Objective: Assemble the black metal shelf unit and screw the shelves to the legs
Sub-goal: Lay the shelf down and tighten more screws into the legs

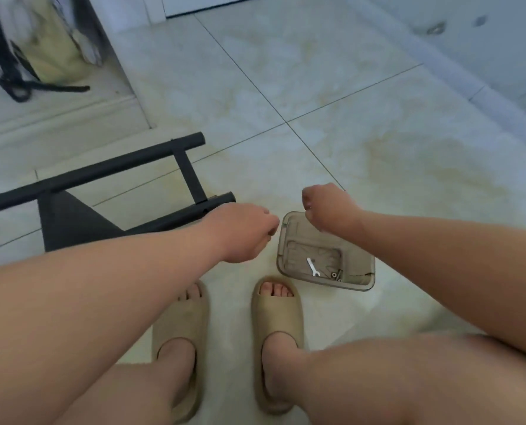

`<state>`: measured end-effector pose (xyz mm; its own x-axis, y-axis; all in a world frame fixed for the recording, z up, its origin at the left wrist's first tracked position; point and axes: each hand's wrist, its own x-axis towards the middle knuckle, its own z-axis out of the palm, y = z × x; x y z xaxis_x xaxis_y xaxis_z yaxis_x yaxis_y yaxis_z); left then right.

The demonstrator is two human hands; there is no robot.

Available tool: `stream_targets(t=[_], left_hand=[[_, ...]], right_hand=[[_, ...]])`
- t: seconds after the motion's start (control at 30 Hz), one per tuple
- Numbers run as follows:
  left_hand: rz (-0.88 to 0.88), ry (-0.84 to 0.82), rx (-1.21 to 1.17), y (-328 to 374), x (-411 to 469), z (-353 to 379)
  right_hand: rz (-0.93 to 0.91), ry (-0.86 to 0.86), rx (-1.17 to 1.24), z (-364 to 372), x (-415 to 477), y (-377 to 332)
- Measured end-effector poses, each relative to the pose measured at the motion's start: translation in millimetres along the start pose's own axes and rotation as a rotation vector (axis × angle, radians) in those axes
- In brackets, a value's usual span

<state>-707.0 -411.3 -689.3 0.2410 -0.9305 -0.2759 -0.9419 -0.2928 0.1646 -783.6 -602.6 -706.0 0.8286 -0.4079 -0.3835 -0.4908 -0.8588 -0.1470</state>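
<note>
At the far upper left, against the wall, a pale bag (56, 41) stands with black straps (31, 85) trailing onto the tiled floor (347, 118); it is blurred. Below it the black metal shelf unit (71, 222) lies on its side on the floor. Its far leg (108, 167) and near leg (194, 211) are round tubes running from the left edge toward the middle. They are joined close to their ends by a flat cross-bar (191, 176), and a dark shelf panel (68, 219) sits between them.

My left forearm passes over the near leg, and my left hand (243, 231) hangs just past the leg's end, above the floor. Its fingers are curled under the palm and turned away from me, so I cannot tell whether they hold anything.

Beneath my arms are my two feet in beige slippers: the left slipper (179, 332) and the right slipper (278, 326).

Just right of my right foot, a clear smoky plastic container (358, 265) rests on the floor. Inside it lie a small silver wrench (311, 266) and, just beside the wrench, a few small dark fasteners (336, 276).

My right hand (326, 207) hovers over the container's far end. Its fingers (308, 205) are bent inward in a loose fist. I cannot tell whether anything is pinched in them. The two hands are near each other but apart.
</note>
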Motion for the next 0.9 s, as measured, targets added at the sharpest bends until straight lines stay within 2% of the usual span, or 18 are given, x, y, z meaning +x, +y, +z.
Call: stream_targets(t=[0.2, 0.3, 0.37, 0.53, 0.7, 0.9], left_hand=[[-0.423, 0.021, -0.278, -13.5, -70.0, -42.2], [-0.602, 0.094, -0.526, -25.8, -100.5, -52.6], [-0.684, 0.153, -0.609, -36.4, -116.9, -52.2], [-0.782, 0.149, -0.671, -60.3, -131.5, -41.3], [-0.768, 0.117, -0.667, -83.2, -116.4, -39.7], [-0.825, -0.001, -0.744, -97.8, -86.7, -38.7]], right_hand=[[-0.021, 0.09, 0.338, -56.7, -55.1, -71.6], [-0.015, 0.141, 0.45, -67.7, -78.1, -99.7], [-0.013, 0.145, 0.524, -66.4, -87.1, -114.5], [-0.037, 0.082, 0.568, -56.9, -89.6, -130.7], [-0.071, 0.001, 0.566, -51.0, -66.7, -135.0], [-0.126, -0.125, 0.576, -50.7, -34.4, -144.5]])
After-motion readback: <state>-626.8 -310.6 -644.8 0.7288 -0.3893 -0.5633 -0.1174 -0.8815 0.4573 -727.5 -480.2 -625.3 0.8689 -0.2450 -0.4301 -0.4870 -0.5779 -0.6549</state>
